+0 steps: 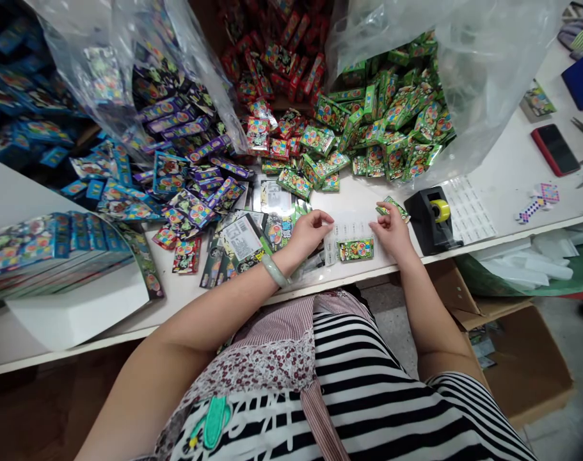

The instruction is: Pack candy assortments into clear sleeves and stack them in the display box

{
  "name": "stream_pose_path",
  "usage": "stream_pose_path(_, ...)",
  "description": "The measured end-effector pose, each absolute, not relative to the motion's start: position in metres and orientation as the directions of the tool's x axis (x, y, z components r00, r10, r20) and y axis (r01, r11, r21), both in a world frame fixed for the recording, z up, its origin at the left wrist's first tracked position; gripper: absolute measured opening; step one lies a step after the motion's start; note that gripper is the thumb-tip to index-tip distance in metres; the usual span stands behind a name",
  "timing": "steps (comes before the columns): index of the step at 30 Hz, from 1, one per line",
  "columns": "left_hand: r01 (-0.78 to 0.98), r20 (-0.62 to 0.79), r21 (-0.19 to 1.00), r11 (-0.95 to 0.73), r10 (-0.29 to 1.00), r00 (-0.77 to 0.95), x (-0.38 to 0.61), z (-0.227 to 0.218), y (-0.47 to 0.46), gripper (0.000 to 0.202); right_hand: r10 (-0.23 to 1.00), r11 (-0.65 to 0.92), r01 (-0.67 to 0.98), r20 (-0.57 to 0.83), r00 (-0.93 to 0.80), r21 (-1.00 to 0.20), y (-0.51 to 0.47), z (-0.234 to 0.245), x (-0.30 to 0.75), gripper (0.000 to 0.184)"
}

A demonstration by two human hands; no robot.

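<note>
- White tabletop (351, 200) below.
- With left hand (313, 230), thumb near fingertips; with right hand (391, 229), fingers bent; cannot tell whether pinching.
- Between, near front edge, single green box (355, 250) touching label sheet (349, 228).
- Toward back edge, plastic bags (483, 89) of green boxes (399, 115) and purple boxes (176, 118).

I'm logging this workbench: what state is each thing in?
Left hand: curled, fingertips by the clear sheet; grip unclear.
Right hand: curled, at the sheet's other side; grip unclear.
Green packet between them: lying flat.
Tape dispenser: upright, yellow roll mounted.
Phone: face up, screen dark.
Plastic bag on the right: open, green packets spilling out.
Cardboard box below: open.
</note>
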State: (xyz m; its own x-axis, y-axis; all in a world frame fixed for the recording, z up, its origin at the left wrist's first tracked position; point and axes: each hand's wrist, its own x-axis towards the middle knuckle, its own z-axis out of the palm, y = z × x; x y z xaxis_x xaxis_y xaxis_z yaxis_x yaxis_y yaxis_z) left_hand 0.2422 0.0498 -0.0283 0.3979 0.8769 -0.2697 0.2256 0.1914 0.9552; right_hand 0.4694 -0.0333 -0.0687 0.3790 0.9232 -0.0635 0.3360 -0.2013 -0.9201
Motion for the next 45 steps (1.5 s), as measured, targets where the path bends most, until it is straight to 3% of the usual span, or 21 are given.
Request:
stream_pose_path(9, 0.072, -0.252, 0.968, 0.242, 0.913, 0.322, 0.249, -0.026, 0.064, 0.017, 0.882, -0.152, 0.141, -0.070, 0.467, -0.978, -0.010, -0.053, 0.466, 0.024)
stream_pose_path(14, 0.010, -0.101, 0.995, 0.103, 0.937, 0.335, 0.251, -0.010, 0.074, 0.024, 0.914, -0.088, 0.131, -0.028, 0.404, -0.987, -0.004, -0.020, 0.465, 0.043)
stream_pose_path(18, -0.023, -0.053, 0.998, 0.065, 0.938, 0.342, 0.243, 0.004, 0.078, 0.029, 0.917, -0.058, 0.122, -0.004, 0.399, -0.991, -0.005, 0.002, 0.454, 0.044)
stream_pose_path(24, 0.187, 0.069, 0.973, -0.136, 0.942, 0.328, 0.223, 0.021, 0.074, 0.021, 0.901, -0.032, 0.194, 0.055, 0.430, -0.980, -0.012, 0.014, 0.438, 0.039)
stream_pose_path(27, 0.189, 0.129, 0.962, -0.198, 0.937, 0.325, 0.213, 0.031, 0.071, 0.022, 0.918, -0.015, 0.319, 0.113, 0.380, -0.948, -0.015, 0.029, 0.431, 0.031)
stream_pose_path(31, 0.339, 0.187, 0.896, -0.286, 0.937, 0.296, 0.202, 0.037, 0.077, 0.022, 0.949, 0.038, 0.485, 0.182, 0.255, -0.874, -0.015, 0.052, 0.425, 0.016)
stream_pose_path(36, 0.405, 0.336, 0.796, -0.450, 0.885, 0.323, 0.188, 0.044, 0.082, 0.024, 0.942, 0.068, 0.492, 0.217, 0.254, -0.868, -0.016, 0.061, 0.421, 0.009)
stream_pose_path(38, 0.298, 0.225, 0.892, -0.340, 0.906, 0.359, 0.185, 0.047, 0.079, 0.027, 0.948, 0.086, 0.413, 0.202, 0.247, -0.907, -0.016, 0.057, 0.418, 0.014)
stream_pose_path(40, 0.150, 0.017, 0.985, -0.082, 0.920, 0.391, 0.184, 0.050, 0.074, 0.034, 0.962, 0.091, 0.295, 0.160, 0.220, -0.951, -0.015, 0.050, 0.414, 0.024)
stream_pose_path(42, 0.046, -0.138, 0.990, 0.130, 0.921, 0.365, 0.185, 0.054, 0.066, 0.042, 0.975, 0.077, 0.179, 0.112, 0.191, -0.981, -0.014, 0.043, 0.408, 0.035)
stream_pose_path(45, -0.031, -0.138, 0.987, 0.160, 0.923, 0.359, 0.187, 0.059, 0.057, 0.045, 0.973, 0.036, 0.023, 0.040, 0.226, -0.999, -0.014, 0.037, 0.399, 0.040)
